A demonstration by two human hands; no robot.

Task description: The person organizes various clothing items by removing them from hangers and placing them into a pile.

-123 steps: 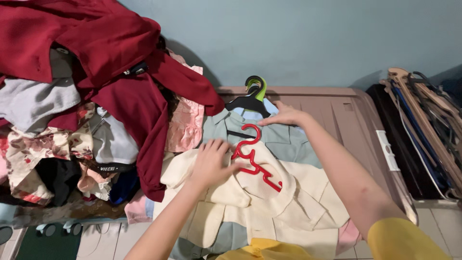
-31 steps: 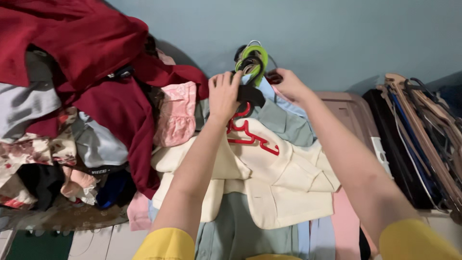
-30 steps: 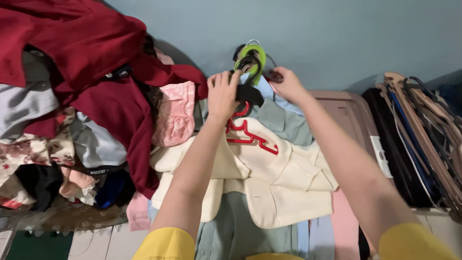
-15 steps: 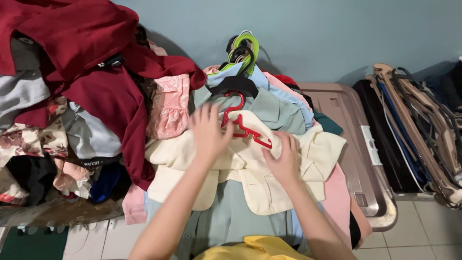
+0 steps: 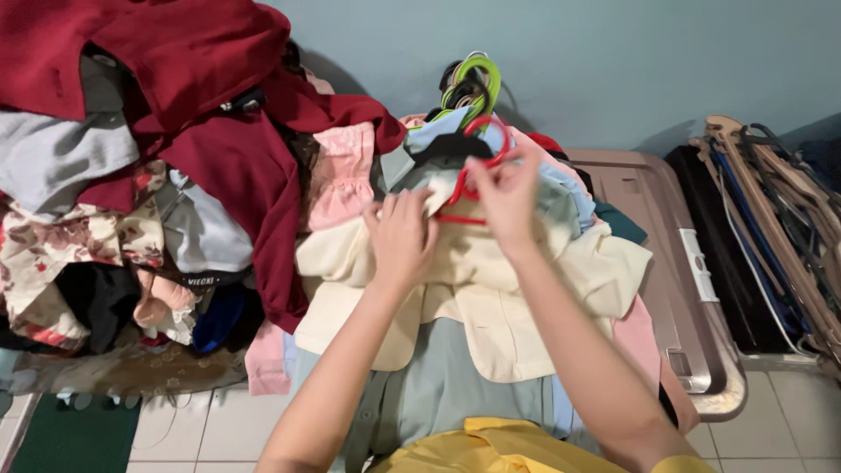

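A cream jacket (image 5: 491,289) lies on top of a stack of hung clothes over a pale green garment (image 5: 455,394). A red plastic hanger (image 5: 477,162) sits at its collar. My right hand (image 5: 504,197) pinches the red hanger near its neck and lifts it. My left hand (image 5: 403,236) presses on the jacket's collar just left of the hanger. Behind them a bunch of green and black hanger hooks (image 5: 469,83) sticks up against the wall.
A tall heap of loose clothes, dark red on top (image 5: 175,96), fills the left. A brown lidded bin (image 5: 648,228) lies under the stack. Wooden and dark hangers (image 5: 771,219) are piled at the right. Tiled floor (image 5: 780,420) shows below.
My right hand moved up from the jacket's front to the red hanger and raised it. My left hand shifted slightly right onto the collar. The camera view moved a little.
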